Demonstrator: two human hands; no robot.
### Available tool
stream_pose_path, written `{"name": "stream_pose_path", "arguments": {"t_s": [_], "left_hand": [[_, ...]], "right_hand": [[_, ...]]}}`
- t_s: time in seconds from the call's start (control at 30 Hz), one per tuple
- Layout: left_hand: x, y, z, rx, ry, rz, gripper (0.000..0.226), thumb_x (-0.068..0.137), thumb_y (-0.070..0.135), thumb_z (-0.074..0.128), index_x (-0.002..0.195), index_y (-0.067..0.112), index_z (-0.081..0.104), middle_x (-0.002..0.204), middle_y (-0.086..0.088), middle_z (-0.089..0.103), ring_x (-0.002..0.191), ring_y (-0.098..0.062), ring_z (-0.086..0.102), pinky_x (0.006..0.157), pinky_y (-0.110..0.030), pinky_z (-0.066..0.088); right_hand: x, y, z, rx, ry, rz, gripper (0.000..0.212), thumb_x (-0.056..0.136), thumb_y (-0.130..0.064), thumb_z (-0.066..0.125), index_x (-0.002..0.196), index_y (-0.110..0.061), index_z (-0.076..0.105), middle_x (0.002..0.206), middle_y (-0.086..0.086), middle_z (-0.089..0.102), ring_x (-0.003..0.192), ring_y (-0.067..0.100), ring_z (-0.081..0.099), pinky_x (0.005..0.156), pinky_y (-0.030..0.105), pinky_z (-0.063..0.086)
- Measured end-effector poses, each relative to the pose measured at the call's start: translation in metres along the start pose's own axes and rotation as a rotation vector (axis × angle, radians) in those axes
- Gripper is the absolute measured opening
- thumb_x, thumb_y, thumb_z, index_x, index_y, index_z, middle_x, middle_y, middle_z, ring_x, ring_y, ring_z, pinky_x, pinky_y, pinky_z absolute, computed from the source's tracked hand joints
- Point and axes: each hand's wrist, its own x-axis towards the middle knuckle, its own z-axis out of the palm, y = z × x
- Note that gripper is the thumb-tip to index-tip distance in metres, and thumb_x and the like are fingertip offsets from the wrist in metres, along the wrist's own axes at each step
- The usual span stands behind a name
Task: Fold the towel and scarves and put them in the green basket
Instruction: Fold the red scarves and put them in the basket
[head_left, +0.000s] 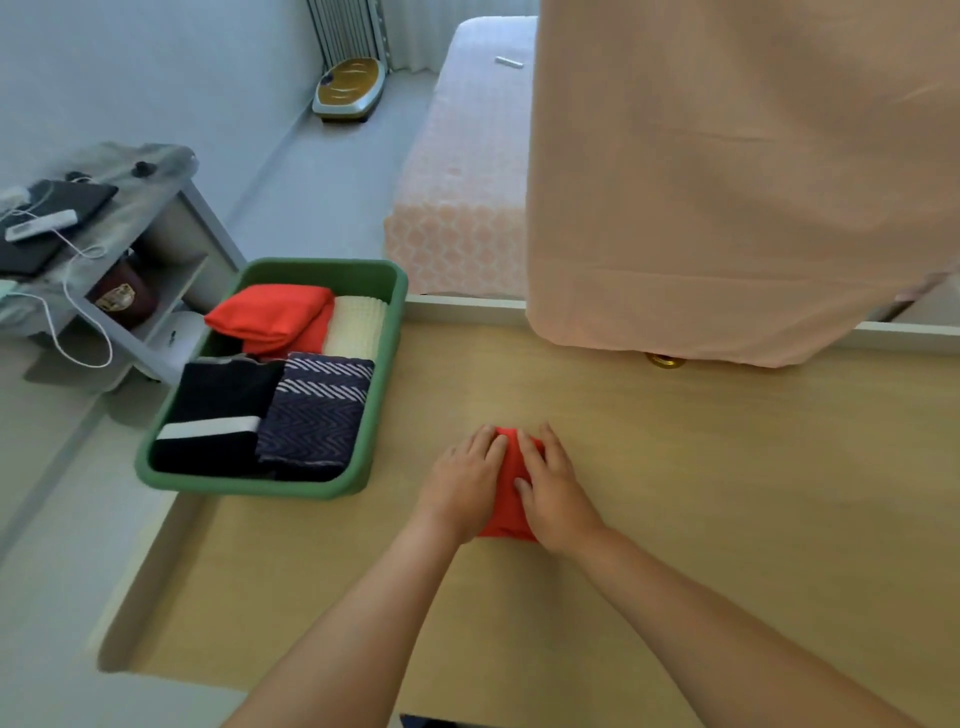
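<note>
A small folded red scarf (508, 488) lies on the wooden table (727, 493). My left hand (462, 480) presses flat on its left side and my right hand (553, 491) presses flat on its right side, fingers straight. The green basket (384, 374) stands at the table's left edge. It holds a folded red cloth (272, 317), a cream towel (356, 327), a black cloth with a white stripe (218, 410) and a navy patterned scarf (317, 410).
A large peach cloth (727, 182) hangs over the far right of the table, with a gold round object (665, 360) just under its hem. A bed (462, 171) lies beyond. A grey side table (93, 234) with cables stands at the left.
</note>
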Motion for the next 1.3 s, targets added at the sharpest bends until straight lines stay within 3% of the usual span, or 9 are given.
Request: {"name": "stream_pose_path", "arguments": {"t_s": [0.17, 0.33, 0.53, 0.67, 0.87, 0.93, 1.07, 1.2, 1.3], "left_hand": [[0.024, -0.056, -0.013, 0.077, -0.073, 0.020, 0.059, 0.103, 0.028, 0.028, 0.156, 0.010, 0.009, 0.163, -0.009, 0.011, 0.149, -0.026, 0.013, 0.118, -0.040, 0.023], [0.045, -0.080, -0.015, -0.042, -0.179, 0.041, 0.063, 0.103, 0.037, 0.033, 0.156, 0.009, 0.013, 0.158, -0.009, 0.025, 0.142, -0.028, 0.027, 0.115, -0.040, 0.026], [0.054, -0.075, -0.007, -0.268, -0.261, -0.054, 0.062, 0.103, 0.034, 0.034, 0.156, 0.012, 0.012, 0.162, -0.008, 0.017, 0.147, -0.028, 0.018, 0.120, -0.039, 0.018], [0.050, -0.066, -0.010, -0.459, -0.150, -0.112, 0.057, 0.103, 0.024, 0.038, 0.155, 0.009, 0.021, 0.161, -0.013, 0.019, 0.148, -0.028, 0.015, 0.119, -0.030, 0.007], [0.018, -0.062, -0.003, -0.598, -0.052, -0.099, 0.067, 0.093, 0.037, 0.058, 0.153, 0.025, 0.030, 0.163, -0.002, 0.006, 0.147, -0.020, 0.012, 0.121, -0.031, 0.012], [0.014, -0.053, -0.001, -0.707, -0.035, -0.203, 0.065, 0.092, 0.042, 0.060, 0.151, 0.029, 0.034, 0.159, -0.004, 0.014, 0.143, -0.020, 0.022, 0.118, -0.029, 0.020], [0.033, -0.034, -0.004, -0.856, 0.102, -0.555, 0.049, 0.090, 0.034, 0.064, 0.136, 0.023, 0.049, 0.129, -0.008, 0.056, 0.118, -0.025, 0.055, 0.099, -0.031, 0.042], [0.045, -0.035, -0.008, -0.888, 0.001, -0.765, 0.048, 0.087, 0.031, 0.068, 0.129, 0.018, 0.048, 0.122, -0.006, 0.061, 0.111, -0.028, 0.060, 0.095, -0.037, 0.048], [0.035, -0.039, -0.003, -1.038, -0.022, -0.825, 0.043, 0.081, 0.033, 0.071, 0.116, 0.022, 0.048, 0.112, -0.007, 0.065, 0.096, -0.026, 0.066, 0.086, -0.045, 0.056]], "right_hand": [[0.053, -0.022, 0.012, -0.120, 0.030, -0.063, 0.060, 0.095, -0.008, 0.055, 0.152, -0.020, 0.037, 0.162, 0.019, 0.014, 0.149, 0.035, 0.017, 0.122, 0.038, 0.017], [0.058, -0.031, 0.006, -0.324, 0.085, -0.185, 0.050, 0.091, -0.023, 0.045, 0.139, -0.016, 0.054, 0.154, 0.016, 0.039, 0.138, 0.036, 0.043, 0.103, 0.050, 0.048], [0.032, -0.016, 0.008, -0.415, -0.069, -0.279, 0.107, 0.067, -0.051, 0.057, 0.158, -0.013, 0.016, 0.165, 0.012, 0.004, 0.153, 0.028, 0.000, 0.123, 0.042, 0.010], [0.039, -0.006, 0.009, -0.418, -0.080, -0.270, 0.105, 0.071, -0.053, 0.059, 0.159, -0.029, 0.005, 0.166, 0.010, 0.002, 0.153, 0.030, 0.003, 0.122, 0.040, 0.015], [0.043, 0.003, 0.008, -0.210, -0.059, -0.152, 0.097, 0.075, -0.037, 0.070, 0.156, -0.033, 0.017, 0.165, 0.008, 0.009, 0.152, 0.029, 0.012, 0.118, 0.046, 0.030], [0.043, 0.004, 0.007, -0.179, -0.033, -0.152, 0.093, 0.075, -0.038, 0.069, 0.155, -0.027, 0.024, 0.164, 0.012, 0.014, 0.151, 0.033, 0.017, 0.116, 0.049, 0.032], [0.042, 0.002, 0.009, -0.335, 0.011, -0.245, 0.097, 0.071, -0.043, 0.078, 0.151, -0.013, 0.033, 0.162, 0.020, 0.017, 0.146, 0.040, 0.026, 0.112, 0.051, 0.037], [0.040, 0.002, 0.013, -0.469, 0.052, -0.338, 0.113, 0.068, -0.064, 0.074, 0.154, -0.007, 0.027, 0.163, 0.021, 0.015, 0.147, 0.037, 0.025, 0.109, 0.051, 0.039], [0.039, 0.001, 0.012, -0.498, -0.004, -0.380, 0.112, 0.070, -0.057, 0.076, 0.158, -0.021, 0.017, 0.162, 0.018, 0.021, 0.146, 0.037, 0.027, 0.108, 0.051, 0.041]]}}
